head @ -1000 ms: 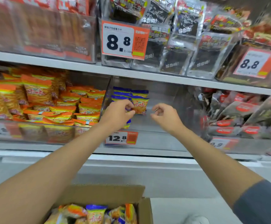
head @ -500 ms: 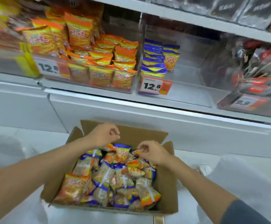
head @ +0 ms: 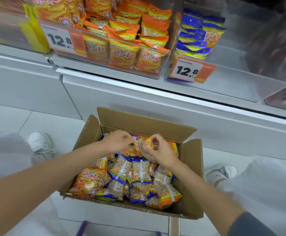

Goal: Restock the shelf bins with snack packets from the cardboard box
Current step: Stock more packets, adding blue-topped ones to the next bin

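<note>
Picking from box (head: 145, 120): right hand (head: 158, 151) pinching a packet (head: 145, 145), left hand (head: 116, 142) curled just beside, grip unclear. Next, probably: lifting to bin (head: 232, 65) above and ahead.

One wide-angle camera, worn on the head, faces forward and steeply downward. The cardboard box (head: 145, 121) lies close below at frame centre. The shelf bins (head: 232, 77) fill the upper frame at close range.

Dark grey-blue fabric sleeve (head: 248, 225) ends near right elbow; left forearm (head: 36, 181) and right forearm (head: 198, 189) bare. Loose pale grey trousers (head: 261, 183). White lace-up left sneaker (head: 40, 143), matching right sneaker (head: 222, 172).
</note>
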`<state>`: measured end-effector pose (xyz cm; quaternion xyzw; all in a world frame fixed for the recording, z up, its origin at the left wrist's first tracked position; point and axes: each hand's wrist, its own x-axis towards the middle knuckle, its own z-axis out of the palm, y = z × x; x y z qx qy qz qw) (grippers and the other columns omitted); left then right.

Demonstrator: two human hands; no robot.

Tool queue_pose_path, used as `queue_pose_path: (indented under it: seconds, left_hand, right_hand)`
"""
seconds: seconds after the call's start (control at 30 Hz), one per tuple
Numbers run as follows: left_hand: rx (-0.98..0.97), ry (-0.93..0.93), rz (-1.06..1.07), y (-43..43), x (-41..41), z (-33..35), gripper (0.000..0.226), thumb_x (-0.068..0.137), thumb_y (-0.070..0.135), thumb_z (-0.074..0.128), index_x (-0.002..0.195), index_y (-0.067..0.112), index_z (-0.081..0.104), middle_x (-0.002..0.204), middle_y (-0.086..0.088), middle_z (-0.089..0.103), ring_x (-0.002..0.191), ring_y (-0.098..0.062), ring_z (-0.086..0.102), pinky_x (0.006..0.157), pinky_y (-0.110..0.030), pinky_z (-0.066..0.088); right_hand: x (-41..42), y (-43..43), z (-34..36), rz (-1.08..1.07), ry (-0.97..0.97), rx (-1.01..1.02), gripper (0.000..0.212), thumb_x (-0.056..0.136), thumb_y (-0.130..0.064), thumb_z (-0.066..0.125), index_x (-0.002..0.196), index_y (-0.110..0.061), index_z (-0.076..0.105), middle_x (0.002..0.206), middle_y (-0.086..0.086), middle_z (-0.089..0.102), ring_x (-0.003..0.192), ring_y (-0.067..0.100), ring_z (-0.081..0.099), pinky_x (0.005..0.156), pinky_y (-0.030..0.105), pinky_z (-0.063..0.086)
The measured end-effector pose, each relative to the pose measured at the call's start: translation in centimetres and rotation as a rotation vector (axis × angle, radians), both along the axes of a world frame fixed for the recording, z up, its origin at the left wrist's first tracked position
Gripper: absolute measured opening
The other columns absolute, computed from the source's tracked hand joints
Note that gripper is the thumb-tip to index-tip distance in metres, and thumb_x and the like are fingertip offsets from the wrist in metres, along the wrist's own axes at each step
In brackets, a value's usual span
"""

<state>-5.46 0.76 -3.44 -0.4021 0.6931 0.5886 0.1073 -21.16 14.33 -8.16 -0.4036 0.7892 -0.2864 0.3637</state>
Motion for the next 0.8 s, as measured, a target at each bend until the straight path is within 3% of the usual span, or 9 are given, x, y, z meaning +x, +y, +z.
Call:
queue_pose_path:
  seconds: [0.1,0.17,0.23,0.3,0.4,0.5,0.6,0.67,0.8]
  left_hand:
    - [0.28,0.014,0.076,0.5,-0.1,-0.1,0.083,0.075,0.077,0.057,0.134,0.019,0.049,0.134,0.002,0.054,0.118,-0.015,0.054,0.1,-0.039,0.047]
    - [0.147,0.001,0.173,0.3,0.2,-0.6,0.089,0.078,0.065,0.066,0.145,0.014,0.035,0.141,-0.005,0.049,0.108,-0.016,0.056,0.092,-0.038,0.05]
    - [0.064,-0.013,0.271,-0.2,0.6,-1.5,0.079,0.09,0.041,0.065,0.15,0.009,0.024,0.139,-0.009,0.047,0.091,-0.016,0.053,0.08,-0.036,0.049]
    - [0.164,-0.002,0.336,-0.6,0.9,-2.3,0.069,0.095,0.031,0.06,0.148,0.004,0.024,0.114,-0.008,0.058,0.083,-0.018,0.055,0.076,-0.037,0.047]
    - [0.29,0.007,0.377,-1.0,1.5,-3.2,0.053,0.095,0.029,0.06,0.138,0.007,0.036,0.114,-0.019,0.065,0.097,-0.025,0.065,0.095,-0.045,0.049]
    - [0.291,0.025,0.404,-0.9,1.9,-3.4,0.049,0.095,0.028,0.061,0.135,0.011,0.041,0.119,-0.016,0.065,0.109,-0.029,0.064,0.104,-0.053,0.044]
    - [0.282,0.034,0.441,-0.9,2.1,-3.4,0.046,0.096,0.027,0.06,0.135,0.011,0.042,0.119,-0.014,0.065,0.109,-0.033,0.064,0.103,-0.054,0.045]
    - [0.26,0.032,0.456,-1.1,2.0,-3.5,0.041,0.097,0.029,0.058,0.133,0.015,0.044,0.123,-0.013,0.062,0.112,-0.034,0.061,0.101,-0.056,0.045]
    - [0.187,0.039,0.486,-1.3,1.8,-3.7,0.047,0.1,0.032,0.051,0.142,0.019,0.034,0.142,-0.006,0.046,0.128,-0.032,0.048,0.102,-0.058,0.043]
  right_hand:
    - [0.4,-1.0,3.8,-0.023,-0.534,-0.051,0.019,0.094,-0.021,0.063,0.108,-0.011,0.068,0.108,-0.001,0.071,0.099,0.012,0.068,0.082,0.03,0.058]
    - [-0.3,-1.0,4.8,-0.074,-0.623,-0.06,0.02,0.098,-0.014,0.055,0.11,-0.007,0.07,0.112,0.006,0.071,0.104,0.019,0.068,0.087,0.033,0.057]
    - [-1.6,-0.5,4.1,-0.191,-0.476,-0.077,0.018,0.097,-0.006,0.054,0.109,-0.008,0.067,0.111,0.011,0.07,0.104,0.024,0.067,0.086,0.026,0.056]
    - [-2.9,0.2,2.1,-0.153,-0.149,0.019,0.025,0.094,-0.003,0.057,0.116,-0.011,0.064,0.118,0.006,0.066,0.112,0.021,0.062,0.088,0.018,0.05]
    - [-3.6,1.4,-1.9,-0.024,0.035,0.22,0.05,0.091,-0.01,0.064,0.139,-0.015,0.048,0.135,0.003,0.055,0.126,0.019,0.052,0.089,0.022,0.044]
    - [-2.6,1.7,-5.0,0.139,0.156,0.339,0.07,0.087,-0.019,0.071,0.147,-0.02,0.035,0.131,0.007,0.057,0.113,0.022,0.06,0.082,0.032,0.053]
    - [-1.6,1.6,-6.2,0.229,0.383,0.319,0.043,0.088,-0.02,0.068,0.13,-0.015,0.055,0.119,0.005,0.062,0.108,0.023,0.058,0.088,0.034,0.048]
    - [-1.4,1.0,-5.5,0.139,0.291,0.226,0.032,0.092,-0.016,0.062,0.124,-0.013,0.06,0.118,0.002,0.062,0.102,0.019,0.06,0.084,0.029,0.048]
    - [-1.2,-1.5,-1.0,-0.113,-0.255,-0.042,0.018,0.093,-0.01,0.063,0.108,-0.019,0.063,0.102,-0.001,0.066,0.095,0.017,0.065,0.08,0.028,0.056]
